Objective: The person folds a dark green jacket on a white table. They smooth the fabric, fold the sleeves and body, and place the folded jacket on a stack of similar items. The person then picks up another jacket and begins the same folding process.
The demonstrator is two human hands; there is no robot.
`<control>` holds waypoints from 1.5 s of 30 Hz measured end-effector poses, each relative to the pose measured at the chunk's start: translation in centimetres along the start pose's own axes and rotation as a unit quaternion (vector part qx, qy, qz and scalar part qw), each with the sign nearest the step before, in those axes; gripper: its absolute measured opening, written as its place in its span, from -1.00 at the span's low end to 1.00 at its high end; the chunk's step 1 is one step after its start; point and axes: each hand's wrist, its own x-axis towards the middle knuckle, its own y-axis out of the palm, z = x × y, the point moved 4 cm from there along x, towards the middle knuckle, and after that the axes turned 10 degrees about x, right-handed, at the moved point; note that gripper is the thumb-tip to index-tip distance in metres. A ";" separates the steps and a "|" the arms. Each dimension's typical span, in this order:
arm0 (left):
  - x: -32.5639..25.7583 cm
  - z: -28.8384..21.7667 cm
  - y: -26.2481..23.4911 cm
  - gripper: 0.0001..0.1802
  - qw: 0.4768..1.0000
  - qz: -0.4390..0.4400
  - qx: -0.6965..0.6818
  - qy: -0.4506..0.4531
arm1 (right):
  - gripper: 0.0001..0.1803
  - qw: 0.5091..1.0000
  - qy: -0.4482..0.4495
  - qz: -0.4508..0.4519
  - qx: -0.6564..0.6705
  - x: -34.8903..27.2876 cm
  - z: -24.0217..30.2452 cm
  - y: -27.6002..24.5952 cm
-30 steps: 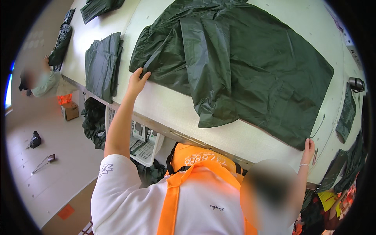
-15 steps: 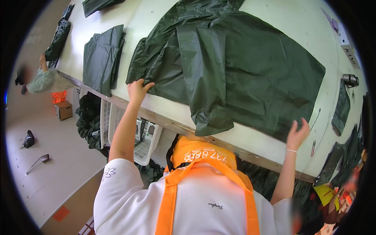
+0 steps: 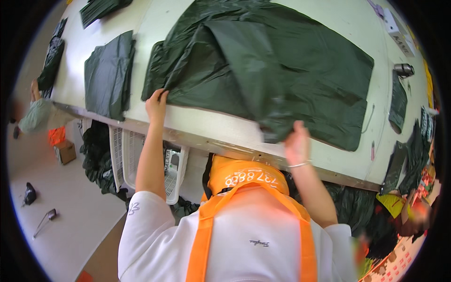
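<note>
A dark green garment (image 3: pixel 319 75) of thin, shiny fabric lies spread over the white table, rumpled at its left side. My left hand (image 3: pixel 156 105) pinches its near left corner between thumb and fingers. From the garment's middle a loose sleeve (image 3: pixel 256 80) hangs toward me, its lower end smeared by motion. At that end, just above the table's front edge, my right hand (image 3: pixel 298 145) grips the fabric; its fingers are partly hidden and blurred.
Folded green pieces (image 3: pixel 109 75) lie left on the table (image 3: pixel 216 127). White baskets (image 3: pixel 176 176) stand below its edge. At right are a metal cylinder (image 3: pixel 404 70), a narrow green strip (image 3: pixel 398 103) and a small pink tool (image 3: pixel 372 150). Another person's sleeve (image 3: pixel 36 115) shows far left.
My right hand has moved left from the garment's right side to the sleeve's end. The sleeve's end has shifted right. My left hand keeps its place at the corner.
</note>
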 end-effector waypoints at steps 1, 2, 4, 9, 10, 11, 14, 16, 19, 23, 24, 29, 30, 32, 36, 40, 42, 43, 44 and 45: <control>0.1 0.7 0.0 -0.78 1.000 0.010 0.005 -0.016 | -0.81 0.997 -0.068 -0.032 -0.019 -0.3 3.0 0.4; 0.4 0.7 0.2 -0.78 0.997 0.046 0.010 -0.055 | -0.70 0.983 -0.136 -0.066 -0.101 0.7 6.1 -1.7; 0.5 2.2 0.4 -0.77 0.999 0.025 0.021 -0.044 | -0.57 0.909 -0.217 -0.118 -0.337 2.0 14.1 -4.7; 1.2 1.7 0.7 -0.75 0.989 0.057 0.124 -0.065 | -0.55 0.694 -0.303 -0.064 -0.650 6.7 29.2 -13.5; 1.4 1.6 0.9 -0.75 0.986 0.069 0.136 -0.065 | -0.55 0.615 -0.288 -0.103 -0.727 7.2 30.2 -14.4; 1.6 1.6 0.9 -0.74 0.986 0.083 0.131 -0.067 | -0.52 0.601 -0.272 -0.105 -0.744 8.5 30.0 -15.5; 2.5 2.6 0.5 -0.70 0.980 0.153 0.124 -0.033 | -0.43 0.645 -0.291 -0.145 -0.692 11.0 28.9 -17.6; 2.7 1.3 -0.2 -0.65 0.980 0.187 0.074 0.008 | -0.41 0.784 -0.289 -0.173 -0.522 11.3 29.7 -22.3; 2.1 -1.2 0.2 -0.64 0.977 0.185 0.100 0.022 | -0.53 0.748 -0.187 -0.215 -0.599 10.0 29.8 -28.0; 1.6 1.2 0.7 -0.71 0.985 0.151 0.087 0.013 | -0.72 0.803 -0.215 -0.132 -0.541 8.3 26.9 -25.9; 1.7 1.0 0.6 -0.71 0.986 0.151 0.074 -0.002 | -0.78 0.783 -0.267 -0.106 -0.551 7.4 26.4 -24.9; 2.2 0.8 0.8 -0.77 0.985 0.128 0.112 -0.008 | -0.86 0.723 -0.391 -0.147 -0.550 8.0 25.9 -22.6; 2.6 0.3 0.6 -0.78 0.985 0.130 0.116 -0.012 | -0.86 0.711 -0.391 -0.169 -0.559 8.3 25.8 -22.1; 2.7 -0.8 1.0 -0.82 0.971 0.162 0.176 -0.021 | -0.80 0.704 -0.377 -0.208 -0.565 8.6 25.5 -22.3; 3.1 -10.4 -1.7 -0.42 0.976 0.056 0.108 0.180 | -0.69 0.647 -0.513 -0.198 -0.529 6.1 26.3 -15.8; 0.9 -25.2 1.9 -0.33 0.885 0.165 0.187 0.394 | -0.58 0.457 -0.553 0.056 -0.695 4.4 23.0 -2.9; 0.4 -26.2 5.2 -0.14 0.866 0.223 0.195 0.403 | -0.52 0.365 -0.481 0.082 -0.793 5.9 20.7 -0.5; 0.7 -25.0 6.6 -0.09 0.868 0.239 0.194 0.390 | -0.47 0.364 -0.432 0.057 -0.823 7.0 19.9 -0.9; 0.7 -23.5 8.3 -0.04 0.869 0.254 0.193 0.377 | -0.38 0.352 -0.389 0.036 -0.851 8.4 19.3 -2.4; 0.3 -22.2 9.9 -0.02 0.869 0.259 0.187 0.379 | -0.34 0.392 -0.374 0.041 -0.840 9.7 18.6 -4.9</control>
